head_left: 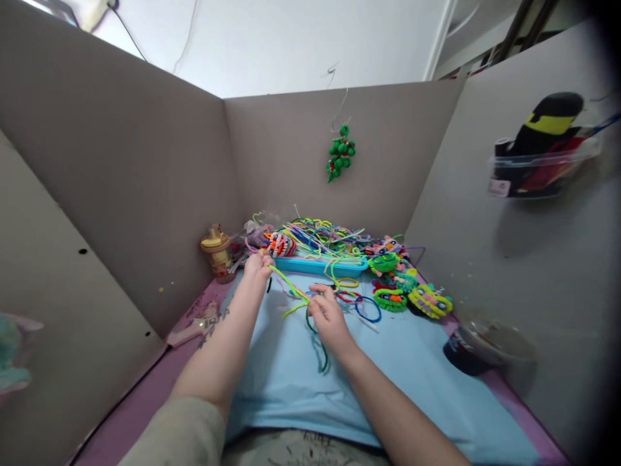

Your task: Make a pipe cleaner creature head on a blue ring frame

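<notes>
Yellow-green pipe cleaners (290, 283) run slantwise between my two hands over the blue cloth. My left hand (259, 264) is closed on their far end, close to the left end of the blue tray (320, 266). Nearer to me, my right hand (330, 315) pinches the other end between thumb and fingers, and a loose end pokes out to its left. Dark green pipe cleaners (324, 359) lie below the right hand. Just behind my left hand sits a striped orange, white and blue pipe-cleaner piece (281, 244).
Many coloured pipe cleaners (323, 234) heap over the tray. Finished-looking fuzzy pieces (429, 301) cluster at right, near a dark lidded bowl (468, 349). A yellow-lidded cup (218, 254) and pink glue gun (191, 330) stand left. Grey panels (291, 149) enclose the table; a green ornament (341, 154) hangs behind.
</notes>
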Action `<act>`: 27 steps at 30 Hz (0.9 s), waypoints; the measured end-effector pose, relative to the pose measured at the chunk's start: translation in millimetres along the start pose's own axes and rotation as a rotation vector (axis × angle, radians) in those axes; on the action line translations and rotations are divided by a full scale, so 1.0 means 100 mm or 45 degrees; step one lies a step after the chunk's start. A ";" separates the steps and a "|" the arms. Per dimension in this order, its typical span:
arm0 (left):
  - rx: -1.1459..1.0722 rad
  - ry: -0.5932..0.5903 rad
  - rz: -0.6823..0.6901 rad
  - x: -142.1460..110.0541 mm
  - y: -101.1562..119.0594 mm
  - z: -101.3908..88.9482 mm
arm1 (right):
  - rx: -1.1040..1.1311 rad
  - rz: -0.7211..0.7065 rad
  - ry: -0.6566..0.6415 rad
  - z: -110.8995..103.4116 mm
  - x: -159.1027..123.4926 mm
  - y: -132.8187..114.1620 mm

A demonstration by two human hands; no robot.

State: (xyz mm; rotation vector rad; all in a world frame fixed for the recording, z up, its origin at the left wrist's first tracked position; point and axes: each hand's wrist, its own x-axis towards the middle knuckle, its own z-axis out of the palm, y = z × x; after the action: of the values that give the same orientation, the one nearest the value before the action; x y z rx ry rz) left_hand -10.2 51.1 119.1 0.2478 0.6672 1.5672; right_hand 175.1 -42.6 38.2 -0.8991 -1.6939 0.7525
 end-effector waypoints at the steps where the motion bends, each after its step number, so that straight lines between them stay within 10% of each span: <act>1: -0.004 0.023 0.050 -0.03 0.02 0.03 | -0.052 0.068 -0.039 -0.02 0.01 0.05; 6: 0.003 0.004 0.242 -0.45 0.02 0.33 | -0.064 0.420 -0.206 -0.03 0.03 0.24; 11: 0.134 -0.196 0.367 -0.84 0.10 0.62 | -0.050 0.104 0.013 -0.01 0.00 0.12; 15: 0.097 -0.012 0.389 -0.68 0.23 0.56 | -0.034 -0.106 0.028 0.02 -0.06 0.02; 21: 0.119 -0.049 0.463 -0.39 0.05 0.30 | -0.019 0.168 -0.368 -0.04 0.05 0.31; 27: 0.171 0.023 0.740 -0.31 -0.25 0.18 | -0.586 -0.022 0.053 -0.14 0.08 0.33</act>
State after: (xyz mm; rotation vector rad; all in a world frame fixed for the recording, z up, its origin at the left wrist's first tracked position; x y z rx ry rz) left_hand 24.3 25.7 127.4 0.5658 0.7563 2.0797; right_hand 193.5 -17.3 18.4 -1.2011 -1.8695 0.3289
